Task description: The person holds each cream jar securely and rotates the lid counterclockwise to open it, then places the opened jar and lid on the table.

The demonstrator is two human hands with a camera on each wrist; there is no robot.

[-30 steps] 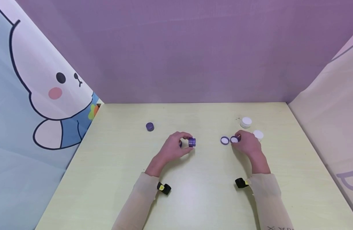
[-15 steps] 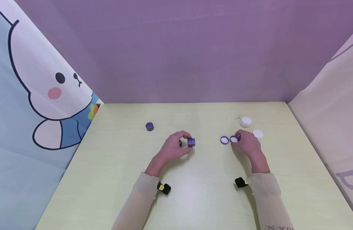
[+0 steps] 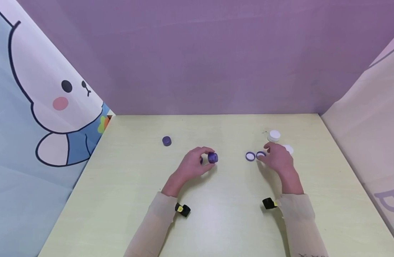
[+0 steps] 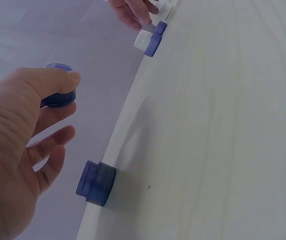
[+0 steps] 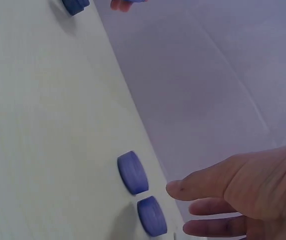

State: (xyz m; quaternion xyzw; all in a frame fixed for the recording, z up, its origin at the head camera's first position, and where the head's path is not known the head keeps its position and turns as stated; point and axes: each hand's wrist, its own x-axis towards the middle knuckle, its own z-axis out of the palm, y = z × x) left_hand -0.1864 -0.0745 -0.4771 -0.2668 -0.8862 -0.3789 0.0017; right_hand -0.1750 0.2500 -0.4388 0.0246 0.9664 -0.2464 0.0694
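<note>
In the head view my left hand (image 3: 194,165) holds a small purple jar (image 3: 212,157) between thumb and fingers, tilted above the table. The left wrist view shows the held jar (image 4: 60,97) partly covered by the thumb. A second purple jar (image 4: 98,182), lidless and with lettering on its side, stands on the table below that hand. My right hand (image 3: 278,159) is over the table with its fingers apart and nothing in them. Right at its fingertips lies a purple lid (image 3: 261,155), white inside facing up. Another such lid (image 3: 250,156) lies just left of it.
Two white round containers, one farther back (image 3: 274,136) and one partly hidden (image 3: 288,149) by my right hand, stand at the right. A short purple cylinder (image 3: 166,141) is at the back left. The purple backdrop (image 3: 216,60) rises behind the table's (image 3: 222,221) far edge.
My right hand has let go of the purple lid and drawn slightly up and right, fingers spread. The jar in my left hand has turned, its mouth swinging more toward the head camera.
</note>
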